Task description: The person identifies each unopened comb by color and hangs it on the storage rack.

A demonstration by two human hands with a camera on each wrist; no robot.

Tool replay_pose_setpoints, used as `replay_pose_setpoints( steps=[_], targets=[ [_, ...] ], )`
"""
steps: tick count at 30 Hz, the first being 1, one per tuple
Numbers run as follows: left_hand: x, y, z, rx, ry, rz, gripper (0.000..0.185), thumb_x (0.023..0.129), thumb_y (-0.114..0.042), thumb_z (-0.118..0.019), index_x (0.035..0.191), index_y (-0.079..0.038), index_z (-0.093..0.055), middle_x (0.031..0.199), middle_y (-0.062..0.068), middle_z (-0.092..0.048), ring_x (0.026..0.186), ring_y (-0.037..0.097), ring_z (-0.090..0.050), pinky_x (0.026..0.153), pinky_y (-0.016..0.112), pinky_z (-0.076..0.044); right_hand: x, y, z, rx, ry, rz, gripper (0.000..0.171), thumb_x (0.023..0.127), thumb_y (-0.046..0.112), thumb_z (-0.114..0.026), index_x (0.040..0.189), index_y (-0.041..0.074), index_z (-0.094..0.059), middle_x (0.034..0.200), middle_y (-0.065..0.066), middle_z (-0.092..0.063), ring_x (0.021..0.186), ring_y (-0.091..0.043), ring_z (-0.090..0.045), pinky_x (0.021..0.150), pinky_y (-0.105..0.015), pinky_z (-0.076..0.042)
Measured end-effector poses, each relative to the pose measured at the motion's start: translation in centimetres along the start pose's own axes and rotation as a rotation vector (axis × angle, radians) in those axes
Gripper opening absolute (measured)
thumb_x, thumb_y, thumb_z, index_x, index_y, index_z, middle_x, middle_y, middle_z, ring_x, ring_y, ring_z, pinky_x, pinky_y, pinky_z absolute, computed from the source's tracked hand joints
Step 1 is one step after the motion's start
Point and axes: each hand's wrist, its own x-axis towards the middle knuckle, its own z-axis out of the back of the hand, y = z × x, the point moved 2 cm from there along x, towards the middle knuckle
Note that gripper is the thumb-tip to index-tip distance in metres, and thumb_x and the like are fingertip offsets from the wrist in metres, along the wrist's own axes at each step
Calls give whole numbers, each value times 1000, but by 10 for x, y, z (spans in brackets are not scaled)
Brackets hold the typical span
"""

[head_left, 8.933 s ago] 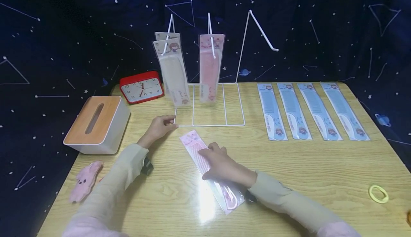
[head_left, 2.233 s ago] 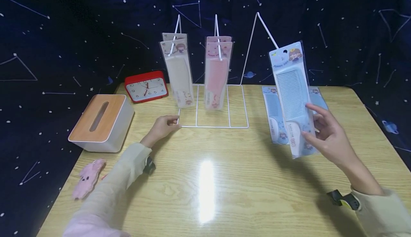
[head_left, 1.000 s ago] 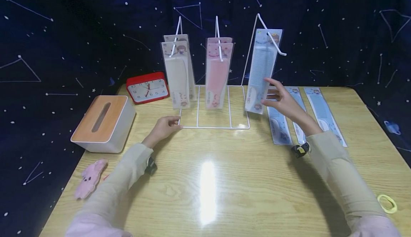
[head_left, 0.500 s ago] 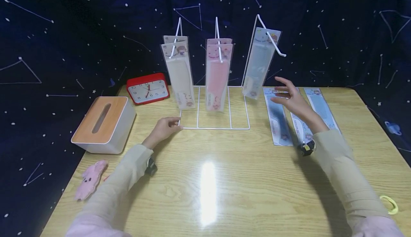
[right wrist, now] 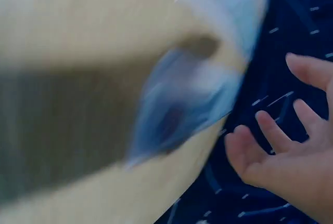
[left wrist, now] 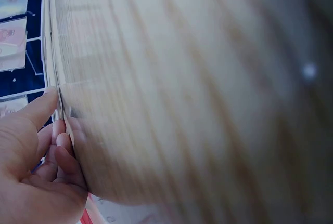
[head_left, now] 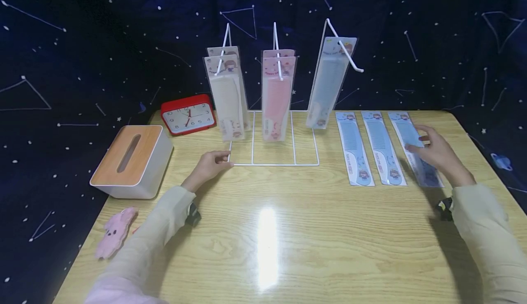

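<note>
The left hand (head_left: pixel 207 165) pinches the rack's (head_left: pixel 273 165) near left corner, and the rightmost comb (head_left: pixel 405 133), likely light, stiff and slick, best taken by its long edges, lies near the desk's (head_left: pixel 341 240) back right corner beneath the right hand (head_left: pixel 438 152), fingers parted, empty.

beige slvs (head_left: pixel 479 224), prob. blk cams (head_left: pixel 445 209)

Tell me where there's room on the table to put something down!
Biggest: the table before the white rack and flat blue combs, between the sleeves. A narrow strip separates rack and combs. Crowded: left, with tissue box, red clock and pink plush; and around the right hand.
</note>
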Motion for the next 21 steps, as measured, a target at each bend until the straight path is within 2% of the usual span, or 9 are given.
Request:
replay_pose_setpoints(
  steps=[1, 3, 6, 9, 13, 18, 21],
  targets=[
    [0, 1, 0, 2, 0, 1, 47, 89, -20, -68, 127, 3, -57, 107, 17, -66, 97, 28, -61, 86, 40, -49, -2, -7, 1, -31, 51, 2, 82, 95, 40, -49, 150, 0, -4, 139, -45, -19, 124, -61, -22, 95, -71, -26],
    [0, 2, -1, 5, 3, 2, 47, 89, -20, -68, 127, 3, -57, 107, 17, -66, 97, 27, -61, 86, 40, -49, -2, -22, 2, -84, 133, -19, 83, 96, 38, -50, 148, -4, -1, 139, -47, -12, 125, -64, -16, 97, -72, -21],
    [0, 2, -1, 9, 9, 3, 47, 89, -21, -68, 128, 3, -57, 107, 17, -66, 97, 27, -60, 86, 40, -48, -4, -36, 1, -140, 219, -53, 90, 93, 39, -55, 147, -6, 2, 139, -48, -6, 126, -65, -10, 99, -73, -17],
    [0, 2, 0, 3, 9, 6, 47, 89, -21, -68, 128, 3, -57, 107, 17, -65, 97, 27, -59, 86, 39, -48, -3, -41, 0, -184, 225, -57, 97, 88, 39, -63, 147, -6, 0, 140, -47, -7, 126, -64, -12, 99, -72, -18],
    [0, 1, 0, 0, 11, 8, 48, 89, -22, -68, 128, 3, -57, 108, 16, -65, 97, 26, -59, 85, 39, -48, -1, -42, 0, -185, 229, -72, 102, 84, 39, -68, 147, -5, -1, 140, -47, -7, 126, -64, -13, 99, -72, -18],
    [1, 1, 1, 14, 7, 2, 48, 88, -22, -68, 128, 2, -57, 106, 15, -66, 95, 26, -59, 84, 38, -48, 0, -44, 1, -129, 261, -112, 106, 82, 38, -70, 147, -5, 1, 141, -46, -1, 129, -62, -6, 101, -71, -15],
    [1, 1, 1, 4, 8, 9, 48, 88, -22, -69, 128, 1, -57, 107, 16, -65, 95, 26, -59, 85, 38, -48, -1, -46, -1, -57, 261, -137, 107, 81, 32, -71, 147, -5, 4, 143, -43, 7, 131, -60, 1, 104, -70, -10]
  ],
)
